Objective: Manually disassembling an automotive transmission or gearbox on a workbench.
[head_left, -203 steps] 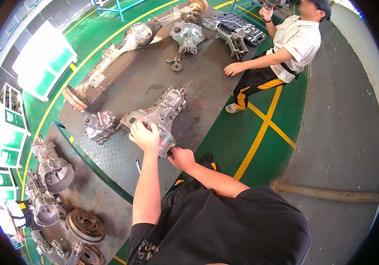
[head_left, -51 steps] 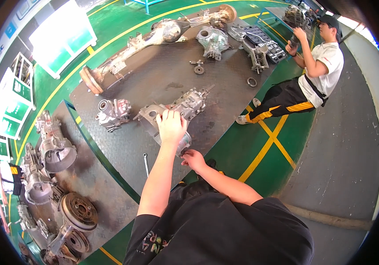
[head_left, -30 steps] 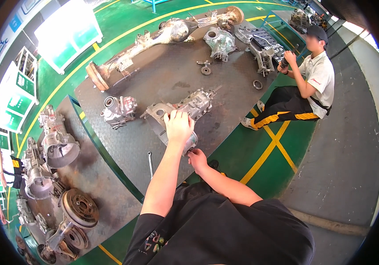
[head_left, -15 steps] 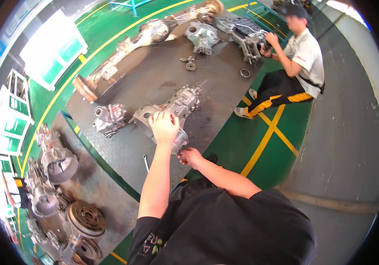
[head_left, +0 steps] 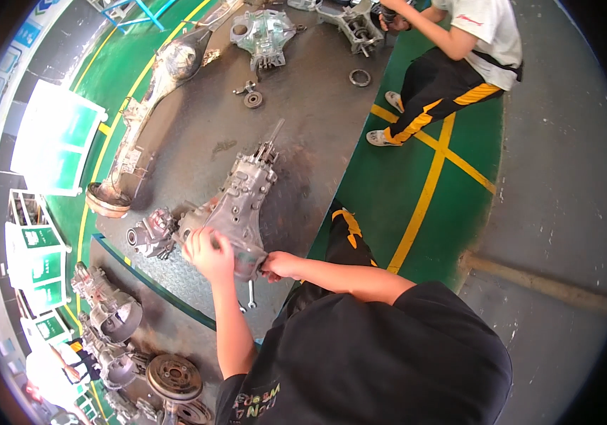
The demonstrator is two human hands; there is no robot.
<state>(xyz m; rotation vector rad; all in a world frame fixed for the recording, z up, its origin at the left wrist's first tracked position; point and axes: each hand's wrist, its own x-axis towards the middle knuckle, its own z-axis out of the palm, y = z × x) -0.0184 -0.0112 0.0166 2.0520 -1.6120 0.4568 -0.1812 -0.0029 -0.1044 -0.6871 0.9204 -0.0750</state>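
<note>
A grey gearbox (head_left: 241, 202) lies just left of the frame's centre. The left hand (head_left: 211, 255) touches its lower end, the right hand (head_left: 280, 266) that end's rim; whether either pinches, I cannot tell. Below, a wrench (head_left: 252, 296) lies on the metal table (head_left: 310, 166).

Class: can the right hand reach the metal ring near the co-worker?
Probably not without leaning: the metal ring lies far along the table, while the right hand is at the large casing.

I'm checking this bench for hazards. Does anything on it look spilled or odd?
A dark patch on the metal tabletop, left of the shaft end of the big grey casting, looks like a possible spill or stain; whether it's wet, I can't tell. Nothing else clearly stands out.
</note>
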